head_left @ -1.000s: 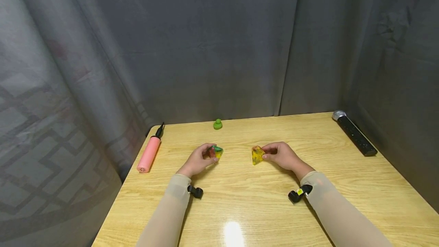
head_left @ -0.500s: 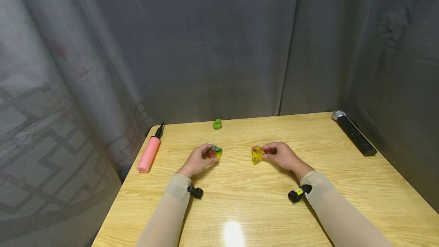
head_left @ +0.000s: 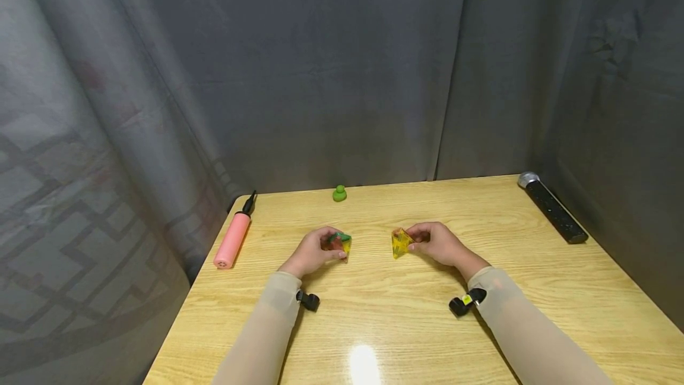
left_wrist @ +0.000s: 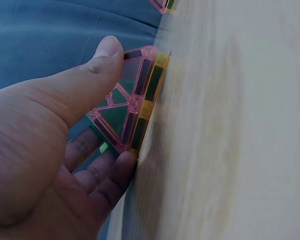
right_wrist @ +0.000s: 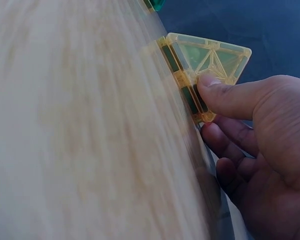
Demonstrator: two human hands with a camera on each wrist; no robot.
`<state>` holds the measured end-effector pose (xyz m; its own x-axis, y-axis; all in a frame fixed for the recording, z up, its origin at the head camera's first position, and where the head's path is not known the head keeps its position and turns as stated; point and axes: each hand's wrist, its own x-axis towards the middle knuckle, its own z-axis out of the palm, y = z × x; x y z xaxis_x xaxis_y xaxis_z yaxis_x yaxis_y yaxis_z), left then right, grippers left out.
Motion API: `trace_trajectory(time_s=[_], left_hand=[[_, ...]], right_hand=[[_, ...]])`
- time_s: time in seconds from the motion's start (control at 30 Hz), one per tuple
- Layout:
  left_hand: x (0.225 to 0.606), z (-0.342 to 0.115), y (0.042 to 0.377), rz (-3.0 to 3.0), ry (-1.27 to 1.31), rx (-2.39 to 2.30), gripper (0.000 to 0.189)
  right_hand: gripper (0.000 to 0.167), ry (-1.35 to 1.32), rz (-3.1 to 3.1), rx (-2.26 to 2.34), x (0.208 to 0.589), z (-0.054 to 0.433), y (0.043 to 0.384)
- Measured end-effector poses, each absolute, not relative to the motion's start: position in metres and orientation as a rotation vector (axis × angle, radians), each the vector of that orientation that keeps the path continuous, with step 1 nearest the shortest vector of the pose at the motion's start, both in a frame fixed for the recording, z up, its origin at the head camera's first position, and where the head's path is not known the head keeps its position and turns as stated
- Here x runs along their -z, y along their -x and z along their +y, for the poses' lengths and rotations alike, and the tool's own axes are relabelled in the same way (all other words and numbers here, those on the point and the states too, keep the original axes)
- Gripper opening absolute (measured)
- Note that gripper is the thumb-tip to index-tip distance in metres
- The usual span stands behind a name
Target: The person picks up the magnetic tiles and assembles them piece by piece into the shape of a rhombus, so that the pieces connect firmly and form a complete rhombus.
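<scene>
My left hand (head_left: pixel 312 253) grips a small pyramid of see-through magnetic tiles (head_left: pixel 341 236), with red, green and yellow sides. In the left wrist view the thumb presses the pink-red triangle tile (left_wrist: pixel 136 92); a yellow tile lies along the table, and fingers curl behind the green side. To the right, my right hand (head_left: pixel 440 244) pinches a yellow magnetic-tile piece (head_left: pixel 400 243) between thumb and fingers. The right wrist view shows its triangular face (right_wrist: pixel 210 55) raised from a yellow edge against the table. A gap of bare wood separates the two pieces.
A small green figure (head_left: pixel 339 193) stands at the table's back edge. The pink hand pump (head_left: pixel 233 239) lies at the left edge, and a black microphone (head_left: pixel 553 210) lies at the far right. Grey curtains (head_left: pixel 331 76) enclose the wooden table (head_left: pixel 395 319).
The left hand has shifted slightly to the right with its pyramid, which has turned a little. The right hand and its yellow piece stay almost in place.
</scene>
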<state>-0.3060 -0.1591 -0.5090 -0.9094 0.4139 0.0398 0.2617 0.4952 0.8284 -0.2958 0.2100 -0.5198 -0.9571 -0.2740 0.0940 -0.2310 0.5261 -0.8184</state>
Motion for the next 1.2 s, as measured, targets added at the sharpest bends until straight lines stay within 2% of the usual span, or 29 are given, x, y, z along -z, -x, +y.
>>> trace_trajectory(time_s=[1.2], left_hand=[[0.506,-0.124,0.290,2.581,-0.769,-1.213,0.040]], right_hand=[[0.027,0.567,2.580,1.442,0.517,0.190,0.286]])
